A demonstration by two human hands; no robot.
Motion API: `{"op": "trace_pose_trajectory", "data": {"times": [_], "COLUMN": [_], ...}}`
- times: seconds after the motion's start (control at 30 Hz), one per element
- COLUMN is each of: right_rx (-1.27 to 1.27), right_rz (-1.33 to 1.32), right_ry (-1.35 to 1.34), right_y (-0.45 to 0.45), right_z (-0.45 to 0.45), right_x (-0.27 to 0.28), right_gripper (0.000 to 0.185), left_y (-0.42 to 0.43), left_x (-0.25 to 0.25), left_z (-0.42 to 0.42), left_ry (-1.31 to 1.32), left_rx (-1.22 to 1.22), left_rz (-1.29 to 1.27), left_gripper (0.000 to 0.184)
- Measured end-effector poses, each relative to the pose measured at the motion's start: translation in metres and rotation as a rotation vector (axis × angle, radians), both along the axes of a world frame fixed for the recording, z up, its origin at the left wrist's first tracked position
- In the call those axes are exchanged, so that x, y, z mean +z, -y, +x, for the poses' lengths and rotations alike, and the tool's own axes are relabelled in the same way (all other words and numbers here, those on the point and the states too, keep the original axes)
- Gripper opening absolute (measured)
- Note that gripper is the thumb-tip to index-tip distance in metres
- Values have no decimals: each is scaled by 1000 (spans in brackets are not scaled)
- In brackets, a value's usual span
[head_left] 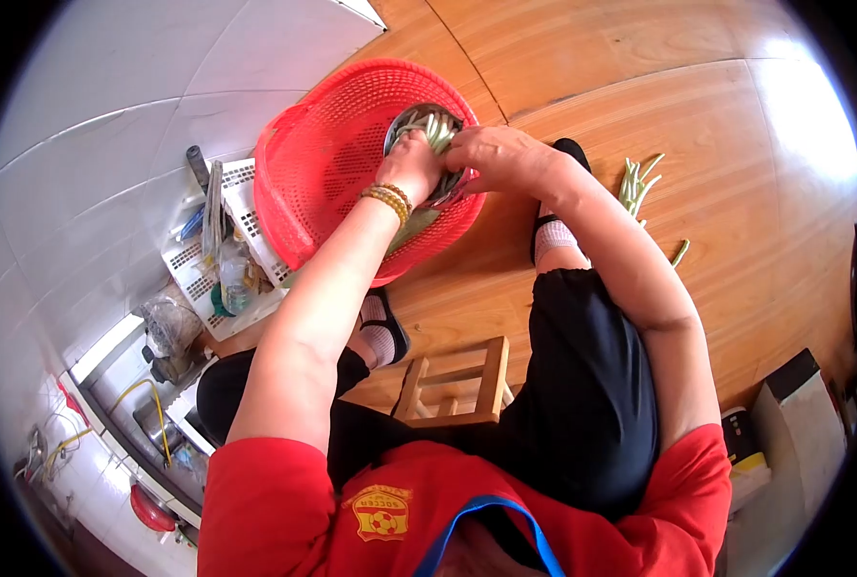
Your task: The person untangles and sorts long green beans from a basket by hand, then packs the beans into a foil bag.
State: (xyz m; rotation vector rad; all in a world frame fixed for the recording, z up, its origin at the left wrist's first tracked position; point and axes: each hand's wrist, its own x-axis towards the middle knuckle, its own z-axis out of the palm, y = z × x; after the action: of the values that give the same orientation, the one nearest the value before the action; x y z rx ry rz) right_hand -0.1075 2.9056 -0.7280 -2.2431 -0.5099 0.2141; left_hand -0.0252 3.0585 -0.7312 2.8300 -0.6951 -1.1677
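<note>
A bunch of long green beans (435, 129) shows at a metal bowl (396, 127) that sits inside a red plastic basket (299, 163). My left hand (413, 167), with beaded bracelets at the wrist, is closed around the beans over the bowl. Bent against the same bunch are the fingers of my right hand (496, 159), at the basket's right rim; their tips are partly hidden. Below my hands, a pale green piece (417, 227) lies in the basket.
More beans (635, 183) lie on the wood-look floor at right, with a short piece (680, 253) nearer. A white crate (195, 279) with bottles and tools stands left of the basket. A small wooden stool (491, 380) is between my legs. Tiled wall (111, 163) bounds the left.
</note>
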Motion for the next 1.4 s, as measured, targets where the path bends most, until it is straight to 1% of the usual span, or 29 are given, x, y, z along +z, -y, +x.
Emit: {"op": "trace_pose_trajectory", "data": {"times": [0.03,0.07,0.1,0.13,0.17,0.2,0.23,0.27,0.3,0.33,0.37,0.4,0.43,0.47,0.53,0.57,0.6,0.67,0.7,0.73,0.8,0.83,0.87,0.93,0.97,1.07,1.2,1.3,1.4], "right_rx": [-16,-12,-33,-54,-63,-58,-17,24,44,50,-88,-228,-278,-278,-234,-196,-190,-19,-65,-58,-70,-96,-89,-203,-192,-228,-208,-126,-119], "right_rz": [-75,-75,-117,-160,-150,-145,-190,-238,-274,-276,-329,-381,-410,-404,-557,-531,-531,-754,-748,-748,-648,-606,-606,-501,-451,-465,-475,-549,-535], "right_ry": [-22,-19,104,228,350,352,357,365,255,261,299,332,439,424,436,402,410,214,278,284,96,77,80,181,213,273,329,292,354], "right_y": [-1,-3,-5,-8,-10,-16,-20,-19,-18,-19,-20,-20,-16,-19,-26,-30,-31,-34,-40,-41,-45,-42,-41,-38,-35,-37,-40,-39,-38], "right_z": [-1,0,-1,0,1,0,1,5,5,7,9,9,11,13,23,31,37,47,49,50,51,51,49,41,36,25,17,10,-1], "right_x": [-1,-1,-2,-4,-8,-13,-17,-16,-15,-15,-15,-16,-21,-22,-20,-20,-20,-23,-26,-30,-24,-31,-31,-30,-27,-24,-19,-11,-14], "right_gripper": [11,11,8,6,7,7,7,8,8,8,10,13,19,19,18,16,16,12,12,12,11,8,8,10,6,6,8,9,9], "left_y": [-3,-4,-4,-3,-1,-1,-1,3,6,6,3,-3,-8,-14,-26,-28,-29,-31,-31,-32,-35,-37,-39,-43,-44,-49,-53,-69,-75], "left_x": [-6,-6,-6,-7,-1,5,3,-2,-7,-12,-8,-5,-3,-6,-16,-19,-21,-20,-14,-13,-10,-8,-7,-4,-2,6,11,-12,-22], "left_z": [-2,-4,-8,-9,-10,-12,-15,-17,-18,-19,-21,-26,-31,-36,-44,-47,-48,-50,-51,-51,-52,-54,-56,-61,-61,-66,-70,-79,-76], "left_ry": [81,159,252,254,224,192,186,120,77,29,30,136,237,222,356,427,433,340,328,330,334,376,378,412,410,426,491,448,455], "left_rx": [-33,-67,-124,-119,-207,-294,-351,-386,-361,-339,-335,-355,-377,-380,-310,-260,-253,-188,-171,-162,-113,-121,-113,-112,-105,-183,-210,-73,-65], "left_rz": [38,75,134,135,210,287,298,345,384,425,422,356,292,297,136,4,4,26,15,16,-72,-103,-103,-287,-292,-352,-303,-292,-250], "left_gripper": [46,44,34,34,30,27,21,20,22,24,24,24,25,25,24,19,19,28,37,37,46,55,55,53,53,44,37,32,31]}}
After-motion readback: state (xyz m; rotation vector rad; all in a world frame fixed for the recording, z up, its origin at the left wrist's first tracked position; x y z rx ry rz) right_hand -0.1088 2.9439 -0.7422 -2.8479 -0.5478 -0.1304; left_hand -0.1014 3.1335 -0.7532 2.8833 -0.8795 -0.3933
